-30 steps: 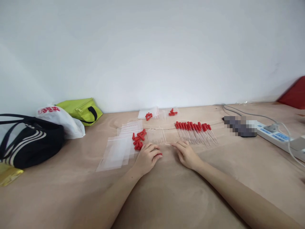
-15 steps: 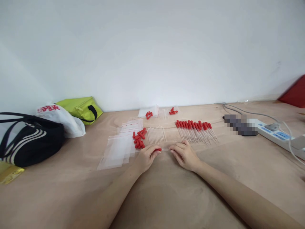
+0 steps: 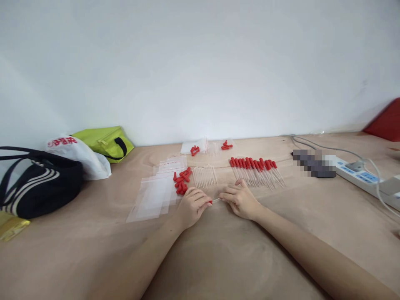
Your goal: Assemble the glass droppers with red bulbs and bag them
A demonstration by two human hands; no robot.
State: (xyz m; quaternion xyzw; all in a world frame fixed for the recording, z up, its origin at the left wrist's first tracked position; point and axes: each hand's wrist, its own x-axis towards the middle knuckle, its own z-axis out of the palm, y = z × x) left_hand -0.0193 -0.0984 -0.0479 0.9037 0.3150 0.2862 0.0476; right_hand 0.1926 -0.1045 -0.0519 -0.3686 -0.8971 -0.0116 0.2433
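My left hand (image 3: 194, 207) is closed on a red rubber bulb (image 3: 210, 202), most of it hidden by the fingers. From the bulb a thin clear dropper tube (image 3: 216, 200) runs to the fingertips of my right hand (image 3: 239, 201), which pinch its other end. Behind my left hand lies a pile of loose red bulbs (image 3: 183, 180). A row of bare dropper tubes (image 3: 204, 176) is laid out beside that pile. Beyond my right hand, droppers with red bulbs fitted (image 3: 256, 171) lie side by side, bulbs toward the wall.
Clear zip bags (image 3: 150, 196) overlap left of the bulbs. Near the wall are another bag and smaller bulb groups (image 3: 226, 145). A black bag (image 3: 56, 187), white plastic bag (image 3: 90, 162) and lime-green bag (image 3: 109, 139) stand left. A power strip (image 3: 356, 171) with cables is at right.
The dropper between my hands has tilted, its bulb end now lower and nearer me. My right hand has shifted slightly left and away from me, and less of the tube shows.
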